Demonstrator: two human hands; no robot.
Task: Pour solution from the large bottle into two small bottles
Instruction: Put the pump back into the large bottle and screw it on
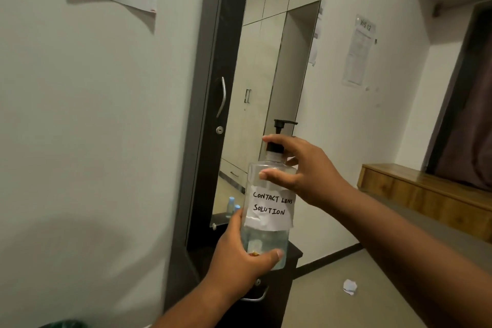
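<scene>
The large clear bottle is held upright in the air before the mirror. It bears a white paper label reading "CONTACT LENS SOLUTION" and a black pump top, with clear liquid in its lower part. My left hand grips the bottle's base from the left and underneath. My right hand holds the shoulder and neck, thumb across the front and fingers curled round the black collar. Two small bottles with light blue caps show in the mirror behind the large bottle, partly hidden by it.
A tall mirror in a dark frame stands ahead, above a dark dresser with a drawer handle. A white wall with a taped paper is on the left. A wooden bench is on the right, and crumpled paper lies on the floor.
</scene>
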